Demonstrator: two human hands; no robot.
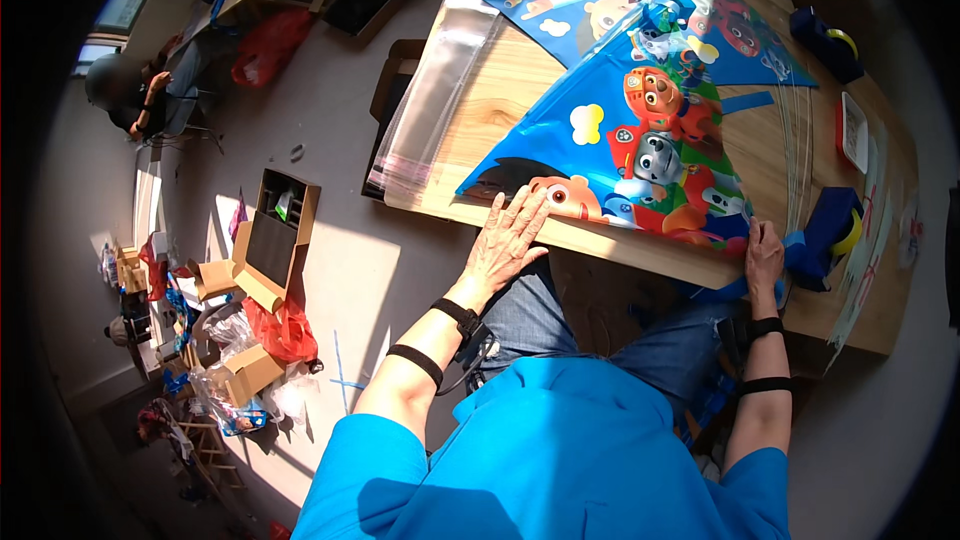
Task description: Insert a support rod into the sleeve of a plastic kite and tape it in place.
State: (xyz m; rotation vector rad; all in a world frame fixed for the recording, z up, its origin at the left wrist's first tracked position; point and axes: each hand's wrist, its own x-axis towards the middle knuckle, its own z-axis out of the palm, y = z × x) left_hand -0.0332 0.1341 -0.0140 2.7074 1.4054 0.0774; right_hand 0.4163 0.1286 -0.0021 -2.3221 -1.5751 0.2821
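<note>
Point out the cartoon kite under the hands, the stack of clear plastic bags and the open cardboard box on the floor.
cartoon kite point(640, 140), head view, middle of its printed sail.
clear plastic bags point(435, 90), head view, middle of the stack.
open cardboard box point(272, 240), head view, its dark inside.

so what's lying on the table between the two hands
In the head view, the blue cartoon-printed kite spans the table edge between the left hand and right hand.

We note the left grip flat on the kite; right grip pinches its corner at the bench edge.
</note>
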